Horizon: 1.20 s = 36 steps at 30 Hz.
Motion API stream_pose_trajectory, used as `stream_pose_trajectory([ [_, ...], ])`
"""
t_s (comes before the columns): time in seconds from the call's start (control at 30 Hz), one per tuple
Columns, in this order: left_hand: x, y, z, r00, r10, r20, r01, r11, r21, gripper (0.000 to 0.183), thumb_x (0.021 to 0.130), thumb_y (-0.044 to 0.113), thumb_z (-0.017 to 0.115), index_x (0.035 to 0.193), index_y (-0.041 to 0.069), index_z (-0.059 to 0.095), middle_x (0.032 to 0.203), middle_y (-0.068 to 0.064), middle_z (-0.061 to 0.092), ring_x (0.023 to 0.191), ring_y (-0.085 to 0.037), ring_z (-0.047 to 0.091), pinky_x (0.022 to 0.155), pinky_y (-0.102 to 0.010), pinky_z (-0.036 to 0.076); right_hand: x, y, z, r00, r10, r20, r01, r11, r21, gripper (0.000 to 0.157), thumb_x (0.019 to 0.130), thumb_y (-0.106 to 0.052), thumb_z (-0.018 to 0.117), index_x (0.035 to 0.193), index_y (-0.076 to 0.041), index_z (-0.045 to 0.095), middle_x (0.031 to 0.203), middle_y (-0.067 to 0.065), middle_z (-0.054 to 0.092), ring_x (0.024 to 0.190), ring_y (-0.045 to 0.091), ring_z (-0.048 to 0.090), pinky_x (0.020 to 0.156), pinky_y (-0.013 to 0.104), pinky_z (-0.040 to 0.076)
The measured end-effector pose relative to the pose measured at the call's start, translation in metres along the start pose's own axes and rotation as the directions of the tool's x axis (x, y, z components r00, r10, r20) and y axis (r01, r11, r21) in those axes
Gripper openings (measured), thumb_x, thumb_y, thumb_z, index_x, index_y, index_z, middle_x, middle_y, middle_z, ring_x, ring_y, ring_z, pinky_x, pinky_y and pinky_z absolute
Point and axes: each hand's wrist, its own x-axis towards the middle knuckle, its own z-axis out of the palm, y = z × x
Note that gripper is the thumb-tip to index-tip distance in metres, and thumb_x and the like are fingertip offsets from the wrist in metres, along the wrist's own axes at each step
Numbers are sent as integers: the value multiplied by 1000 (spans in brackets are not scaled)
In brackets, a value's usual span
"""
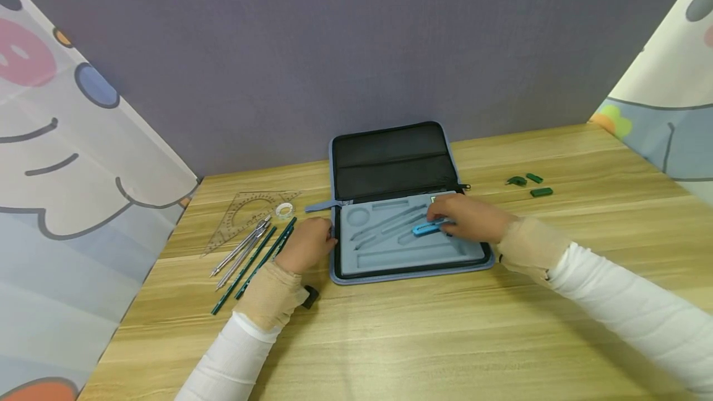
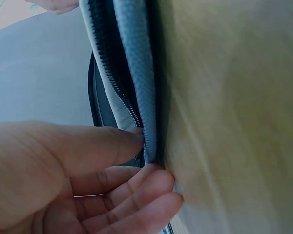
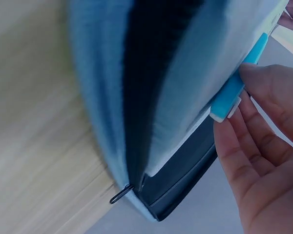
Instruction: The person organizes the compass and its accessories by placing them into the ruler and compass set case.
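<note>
A blue zippered case [image 1: 409, 276] lies open on the wooden table, its black lid folded back. Inside is a grey-blue tray [image 1: 412, 257] with several shaped hollows. My left hand [image 1: 306, 245] pinches the case's left edge; in the left wrist view the thumb [image 2: 102, 144] presses on the zipper side, with the fingers curled beneath. Over the right part of the tray, my right hand [image 1: 473, 218] holds a small blue utility knife [image 1: 426, 228] between thumb and fingers. The right wrist view shows a pale slider on the knife [image 3: 229, 97], which is close over the tray.
Left of the case lie a clear set square [image 1: 225, 228], a clear ring-shaped roll [image 1: 284, 210], metal compasses [image 1: 241, 252] and dark green pencils [image 1: 245, 270]. Small green pieces [image 1: 541, 192] lie at the right. A grey partition [image 1: 345, 48] stands behind the table.
</note>
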Motion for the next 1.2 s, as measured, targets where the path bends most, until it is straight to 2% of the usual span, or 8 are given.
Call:
stream_pose_trajectory([
  [0.2, 1, -1, 1, 1000, -12, 14, 12, 1000, -10, 35, 85, 8, 68, 60, 11, 44, 55, 1, 37, 50, -13, 36, 49, -25, 29, 10, -6, 6, 998, -70, -3, 70, 997, 27, 20, 78, 9, 69, 92, -5, 69, 91, 4, 64, 85, 18, 60, 74, 31, 51],
  [0.5, 1, -2, 3, 1000, -6, 5, 6, 1000, -15, 32, 85, 7, 68, 62, 10, 46, 55, 1, 37, 50, -13, 36, 50, -25, 29, 16, -15, 8, 999, -38, 29, 37, 998, 49, 20, 79, 6, 71, 95, -5, 69, 94, 4, 65, 87, 18, 61, 75, 30, 52],
  [0.93, 0, 0, 1, 1000, -22, 16, 22, 999, -25, 33, 86, 7, 67, 62, 10, 45, 56, 1, 37, 50, -13, 36, 50, -25, 29, 19, -15, 11, 996, -84, -1, 84, 995, 48, 14, 80, 1, 71, 90, -8, 69, 89, 0, 64, 81, 13, 60, 70, 26, 51],
  [1.2, 1, -1, 1, 1000, -18, 9, 18, 1000, -19, 33, 86, 8, 68, 62, 10, 45, 55, 1, 37, 50, -13, 36, 49, -25, 28, 20, -13, 14, 994, -103, -29, 104, 994, 35, 15, 82, 5, 67, 87, -8, 68, 88, 1, 65, 81, 13, 60, 71, 26, 51],
])
